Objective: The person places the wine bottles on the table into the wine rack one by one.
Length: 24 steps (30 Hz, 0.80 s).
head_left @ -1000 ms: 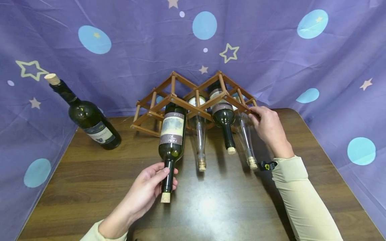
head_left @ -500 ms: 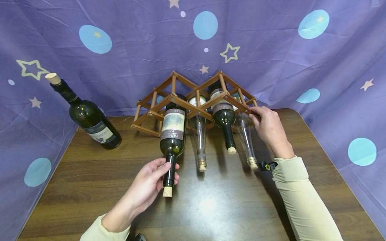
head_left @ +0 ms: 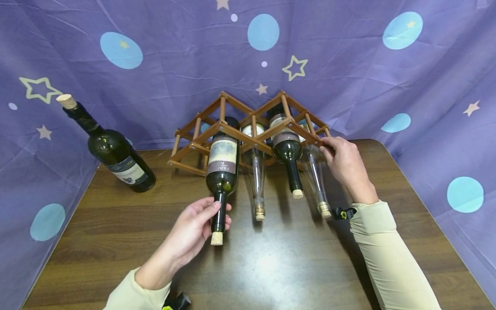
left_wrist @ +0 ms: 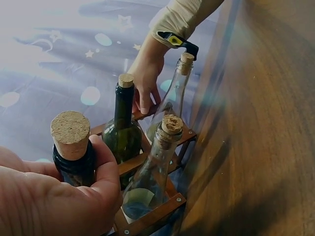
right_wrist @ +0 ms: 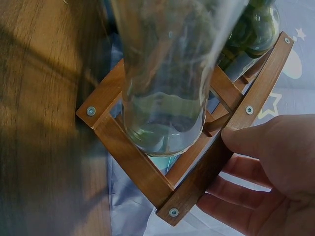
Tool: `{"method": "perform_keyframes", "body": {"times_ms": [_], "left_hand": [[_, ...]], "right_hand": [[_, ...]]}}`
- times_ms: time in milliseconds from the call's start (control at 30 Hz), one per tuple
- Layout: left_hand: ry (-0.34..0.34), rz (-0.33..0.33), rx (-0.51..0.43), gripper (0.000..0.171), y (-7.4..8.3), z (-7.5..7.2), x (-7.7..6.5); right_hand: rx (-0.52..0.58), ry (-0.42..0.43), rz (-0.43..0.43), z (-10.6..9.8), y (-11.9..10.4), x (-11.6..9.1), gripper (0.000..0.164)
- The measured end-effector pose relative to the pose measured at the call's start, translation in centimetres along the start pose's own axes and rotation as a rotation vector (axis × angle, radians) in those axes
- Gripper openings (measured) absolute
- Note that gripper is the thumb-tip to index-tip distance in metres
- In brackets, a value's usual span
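My left hand (head_left: 195, 226) grips the neck of a dark green wine bottle (head_left: 221, 181), its cork toward me and its base inside the wooden wine rack (head_left: 236, 129). At the rack's right end, my right hand (head_left: 345, 163) pinches a slat between thumb and fingers, as the right wrist view also shows. Lying in the rack are a clear bottle (head_left: 257, 176) in the middle, a second dark green bottle (head_left: 288, 150) in an upper slot, and another clear bottle (head_left: 314, 176) at the right. All have corks pointing toward me.
A corked dark bottle (head_left: 118, 157) stands upright on the wooden table (head_left: 116, 241) at the left. Behind the rack hangs a purple curtain (head_left: 174, 56) with stars and dots. Its sides also flank the table.
The left hand has pushed the dark green bottle away from me, deeper into the rack, and slightly right. My right hand stays put on the rack.
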<state>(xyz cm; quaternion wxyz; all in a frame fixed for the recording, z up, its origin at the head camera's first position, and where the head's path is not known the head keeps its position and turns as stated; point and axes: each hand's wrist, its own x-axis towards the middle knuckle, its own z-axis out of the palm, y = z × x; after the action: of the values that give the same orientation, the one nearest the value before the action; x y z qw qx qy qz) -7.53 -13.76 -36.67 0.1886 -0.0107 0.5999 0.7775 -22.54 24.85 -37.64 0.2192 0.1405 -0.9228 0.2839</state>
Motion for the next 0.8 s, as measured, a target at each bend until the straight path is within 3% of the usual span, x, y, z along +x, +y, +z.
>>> {"method": "perform_keyframes", "body": {"times_ms": [800], "left_hand": [[0.019,0.000,-0.064,0.036,0.8,-0.1,2.1]], "right_hand": [[-0.009,-0.001,-0.004,0.0,0.0,0.0,0.021]]}}
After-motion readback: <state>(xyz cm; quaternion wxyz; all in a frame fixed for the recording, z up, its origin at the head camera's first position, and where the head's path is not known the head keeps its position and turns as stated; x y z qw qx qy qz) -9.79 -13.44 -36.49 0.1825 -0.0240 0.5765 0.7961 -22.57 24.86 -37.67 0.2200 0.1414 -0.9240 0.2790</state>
